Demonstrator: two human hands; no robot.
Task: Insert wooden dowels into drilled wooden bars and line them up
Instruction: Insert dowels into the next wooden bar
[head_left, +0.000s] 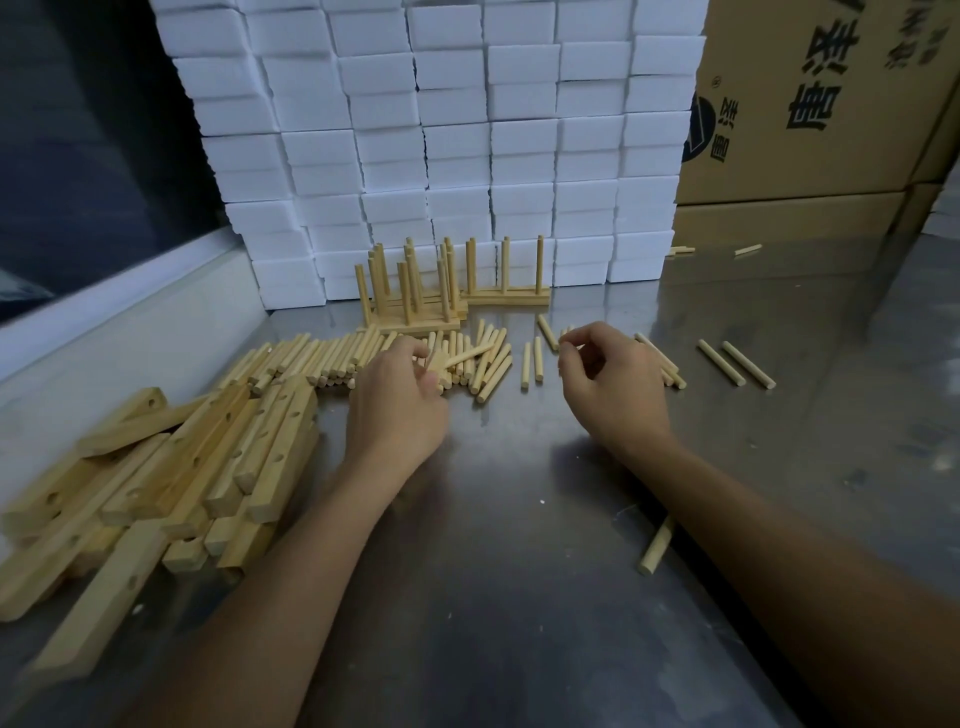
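Observation:
A heap of loose wooden dowels (311, 358) lies across the middle of the metal table (519, 571). My left hand (397, 405) rests on the heap's right end, its fingers closed on a dowel (470, 356) that sticks out to the right. My right hand (615, 387) hovers over scattered dowels (660, 358), fingers curled with thumb and forefinger pinched; no dowel shows in it. Drilled wooden bars (197, 457) are piled at the left. Finished bars with upright dowels (415, 291) stand at the back, one more (506, 296) to their right.
A wall of white foam blocks (467, 145) rises behind the finished bars. Cardboard boxes (810, 104) stand at the back right. Two dowels (735, 362) lie at the right, one dowel (657, 545) beside my right forearm. A white ledge (130, 317) borders the table's left.

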